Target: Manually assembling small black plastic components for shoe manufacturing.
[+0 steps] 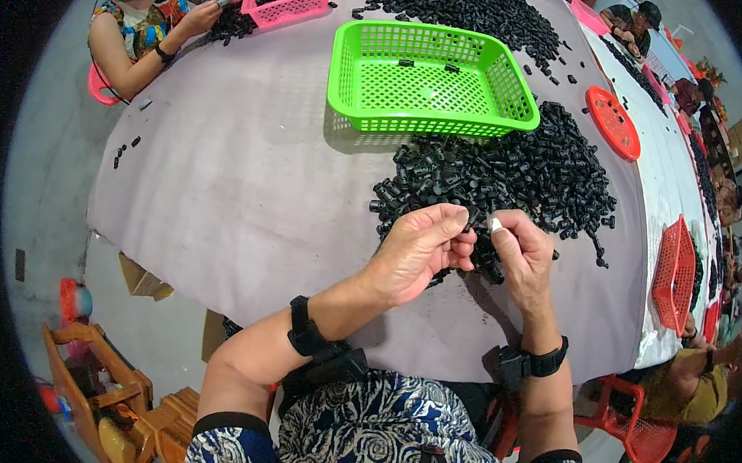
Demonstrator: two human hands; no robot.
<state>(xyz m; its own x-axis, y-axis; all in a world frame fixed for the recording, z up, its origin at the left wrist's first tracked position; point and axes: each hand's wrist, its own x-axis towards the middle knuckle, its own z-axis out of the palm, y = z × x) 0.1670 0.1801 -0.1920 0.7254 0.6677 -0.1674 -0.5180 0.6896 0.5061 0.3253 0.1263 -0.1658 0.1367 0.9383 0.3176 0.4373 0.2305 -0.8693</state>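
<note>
My left hand (426, 252) pinches a small black cylindrical part (471, 220) between thumb and fingertips. Close beside it on the right, my right hand (523, 254) is closed on a small thin tool (492, 213) with a white area at the fingertips; its exact kind is too small to make out. Both hands hover over the near side of a heap of black cylindrical parts (542, 174). Just beyond that heap stands a bright green plastic basket (351, 108), with two black parts lying on its bottom.
A larger heap of black parts (477, 12) spreads at the far side. A pink basket (291, 7) stands by a co-worker's hands (204, 14) at the far left. Toward the right lie a red lid-like tray (612, 123) and a red basket (673, 272). Wooden chairs (105, 392) stand lower left.
</note>
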